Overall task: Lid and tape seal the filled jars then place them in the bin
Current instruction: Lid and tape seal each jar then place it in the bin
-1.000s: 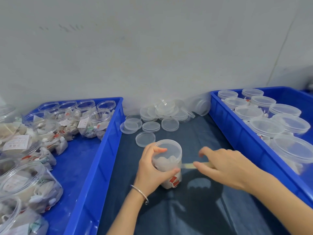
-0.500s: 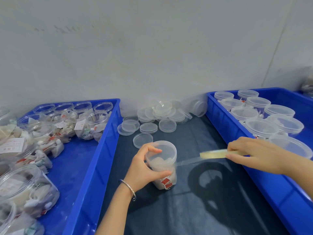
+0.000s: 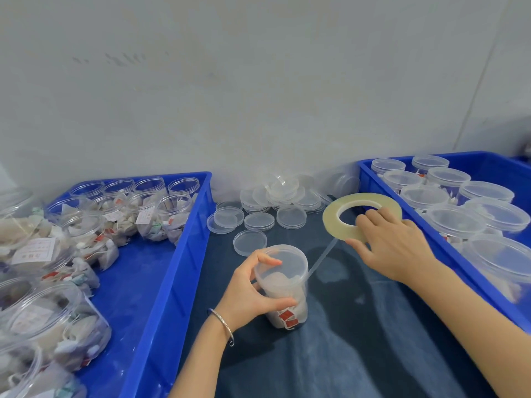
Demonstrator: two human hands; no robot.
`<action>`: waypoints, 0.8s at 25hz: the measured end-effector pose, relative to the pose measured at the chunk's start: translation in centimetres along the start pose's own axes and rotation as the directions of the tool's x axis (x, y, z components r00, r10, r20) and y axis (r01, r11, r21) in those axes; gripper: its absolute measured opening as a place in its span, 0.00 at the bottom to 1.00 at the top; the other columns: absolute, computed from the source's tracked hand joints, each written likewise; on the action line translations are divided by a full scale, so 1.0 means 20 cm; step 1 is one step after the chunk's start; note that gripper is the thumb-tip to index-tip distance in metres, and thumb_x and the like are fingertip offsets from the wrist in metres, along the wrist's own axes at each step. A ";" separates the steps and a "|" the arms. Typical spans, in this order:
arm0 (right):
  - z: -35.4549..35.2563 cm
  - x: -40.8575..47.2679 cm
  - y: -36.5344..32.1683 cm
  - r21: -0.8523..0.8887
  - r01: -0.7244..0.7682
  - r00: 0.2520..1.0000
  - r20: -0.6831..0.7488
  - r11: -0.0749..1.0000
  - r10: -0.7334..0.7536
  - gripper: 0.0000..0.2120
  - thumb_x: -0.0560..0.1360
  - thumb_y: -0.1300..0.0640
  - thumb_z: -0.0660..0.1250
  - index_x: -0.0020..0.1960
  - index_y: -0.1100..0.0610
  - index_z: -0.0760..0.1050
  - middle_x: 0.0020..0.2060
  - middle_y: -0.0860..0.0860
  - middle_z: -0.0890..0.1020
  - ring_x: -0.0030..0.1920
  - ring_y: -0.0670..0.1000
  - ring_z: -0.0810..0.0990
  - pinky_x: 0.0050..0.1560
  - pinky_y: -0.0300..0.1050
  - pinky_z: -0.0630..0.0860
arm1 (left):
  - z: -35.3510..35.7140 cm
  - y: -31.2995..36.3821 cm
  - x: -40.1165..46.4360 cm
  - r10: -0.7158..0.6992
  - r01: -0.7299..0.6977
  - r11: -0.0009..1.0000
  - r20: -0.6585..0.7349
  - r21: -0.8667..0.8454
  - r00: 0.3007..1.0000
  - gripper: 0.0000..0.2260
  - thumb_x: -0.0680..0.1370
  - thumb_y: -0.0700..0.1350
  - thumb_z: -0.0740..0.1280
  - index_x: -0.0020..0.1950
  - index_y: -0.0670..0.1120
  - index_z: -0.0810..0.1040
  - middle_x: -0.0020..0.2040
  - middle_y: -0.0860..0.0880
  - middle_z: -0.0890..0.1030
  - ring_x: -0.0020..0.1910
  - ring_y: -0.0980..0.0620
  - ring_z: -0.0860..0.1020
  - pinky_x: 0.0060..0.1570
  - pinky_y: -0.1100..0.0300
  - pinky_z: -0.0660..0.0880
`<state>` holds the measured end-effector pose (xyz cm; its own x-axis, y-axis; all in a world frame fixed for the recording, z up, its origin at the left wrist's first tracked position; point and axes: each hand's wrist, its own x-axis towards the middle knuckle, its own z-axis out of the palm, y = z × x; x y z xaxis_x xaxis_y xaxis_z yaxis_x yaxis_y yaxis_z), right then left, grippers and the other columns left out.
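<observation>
The left hand (image 3: 253, 294) curls around a lidded clear jar (image 3: 283, 285), thumb across the front wall and fingertips hooked on the lid's near-left rim. The right hand (image 3: 393, 248) pinches a roll of clear tape (image 3: 333, 216) at its near-right edge, fingers over the top face and into the core, thumb pressed against the outer rim. A strip of tape (image 3: 321, 258) runs taut from the roll down to the jar's lid seam at the jar's 2 o'clock side. The roll is held off the surface, tilted so its open ring faces the camera.

The jar stands upright on a dark blue cloth (image 3: 330, 354) at the middle of the work area and is filled with pale sachets bearing red tags. A silver bangle (image 3: 222, 326) sits on the left wrist.

At the jar's 12 o'clock, loose clear lids (image 3: 273, 208) lie scattered and stacked against the wall. At 9 o'clock, a blue bin (image 3: 172, 268) holds open jars packed with sachets. At 3 o'clock, a second blue bin (image 3: 425, 239) holds jars with lids on.
</observation>
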<state>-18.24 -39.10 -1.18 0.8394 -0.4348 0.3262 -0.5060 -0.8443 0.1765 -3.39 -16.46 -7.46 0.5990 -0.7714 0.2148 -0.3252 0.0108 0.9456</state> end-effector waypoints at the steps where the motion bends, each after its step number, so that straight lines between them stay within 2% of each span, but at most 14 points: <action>1: 0.02 0.02 -0.04 0.006 -0.006 1.000 -0.006 1.000 0.006 0.20 0.77 0.37 0.51 0.54 0.52 0.69 0.51 0.45 0.73 0.56 0.49 0.70 0.40 0.43 0.65 | 0.00 0.00 0.00 -0.004 0.004 1.000 0.007 -0.007 1.000 0.25 0.59 0.36 0.82 0.51 0.48 0.76 0.58 0.60 0.78 0.60 0.59 0.76 0.52 0.61 0.77; 5: 0.07 0.12 -0.20 0.051 -0.007 1.000 -0.006 0.999 0.007 0.19 0.78 0.38 0.51 0.53 0.52 0.68 0.52 0.46 0.73 0.57 0.50 0.69 0.42 0.45 0.63 | -0.01 0.00 0.00 0.011 -0.011 1.000 0.032 -0.008 0.999 0.25 0.59 0.36 0.82 0.51 0.47 0.75 0.60 0.55 0.78 0.60 0.57 0.77 0.54 0.64 0.75; 8: 0.08 0.17 -0.31 0.110 0.019 0.999 -0.031 0.994 -0.016 0.20 0.78 0.38 0.52 0.54 0.54 0.68 0.53 0.47 0.73 0.58 0.51 0.68 0.42 0.47 0.63 | -0.02 0.01 0.01 0.024 -0.025 1.000 0.072 0.010 0.997 0.26 0.60 0.36 0.82 0.53 0.45 0.75 0.60 0.55 0.78 0.61 0.57 0.76 0.56 0.64 0.74; 14: 0.08 0.17 -0.40 0.205 0.076 0.996 -0.053 0.976 -0.066 0.19 0.79 0.40 0.52 0.53 0.55 0.69 0.53 0.49 0.73 0.56 0.52 0.68 0.43 0.48 0.64 | -0.06 0.03 0.02 -0.010 0.005 1.000 0.178 0.030 0.984 0.26 0.62 0.41 0.81 0.55 0.47 0.72 0.61 0.54 0.76 0.61 0.56 0.76 0.59 0.57 0.75; 17: 0.08 0.15 -0.40 0.219 0.044 0.999 -0.031 0.975 -0.038 0.20 0.79 0.39 0.51 0.53 0.55 0.68 0.52 0.48 0.72 0.56 0.51 0.68 0.44 0.47 0.65 | -0.06 0.06 0.03 -0.031 0.005 0.995 0.253 0.103 0.967 0.26 0.66 0.41 0.79 0.57 0.52 0.71 0.67 0.61 0.66 0.65 0.63 0.70 0.61 0.63 0.72; 19: 0.07 0.13 -0.38 0.221 0.014 1.000 -0.011 0.975 -0.012 0.21 0.79 0.38 0.50 0.53 0.55 0.68 0.52 0.48 0.72 0.56 0.51 0.67 0.45 0.48 0.67 | -0.07 0.12 0.03 -0.048 -0.011 0.974 0.254 0.225 0.966 0.26 0.67 0.43 0.78 0.58 0.58 0.71 0.66 0.63 0.59 0.65 0.68 0.65 0.60 0.68 0.70; 20: 0.07 0.13 -0.38 0.219 0.003 1.000 0.000 0.976 -0.003 0.21 0.79 0.38 0.49 0.53 0.55 0.68 0.52 0.48 0.72 0.56 0.51 0.67 0.45 0.48 0.67 | -0.08 0.15 0.03 -0.061 -0.011 0.958 0.244 0.286 0.968 0.25 0.68 0.44 0.78 0.58 0.60 0.71 0.63 0.62 0.59 0.64 0.67 0.65 0.60 0.68 0.70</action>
<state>-12.04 -34.30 -3.01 0.8409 -0.4321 0.3257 -0.4475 -0.8938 -0.0305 -2.80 -15.85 -4.15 0.4210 -0.9025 0.0904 -0.5275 -0.1626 0.8338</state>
